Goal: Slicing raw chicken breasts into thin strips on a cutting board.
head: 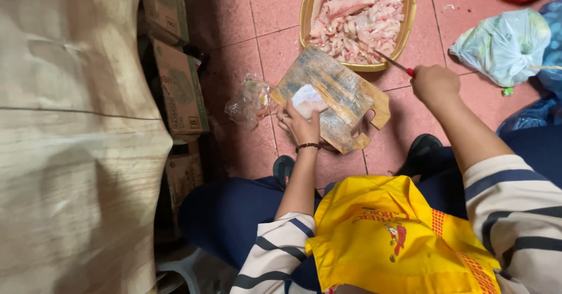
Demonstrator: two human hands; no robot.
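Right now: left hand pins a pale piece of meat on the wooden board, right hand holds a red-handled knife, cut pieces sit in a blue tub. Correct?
Not quite: the tub is yellow, not blue, as the head view shows. The rest holds: the left hand pins the pale piece of meat on the wooden board, and the right hand holds the red-handled knife.

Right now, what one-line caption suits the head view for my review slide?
Left hand presses a pale meat piece on a wooden cutting board; right hand holds a red-handled knife by the yellow basin.
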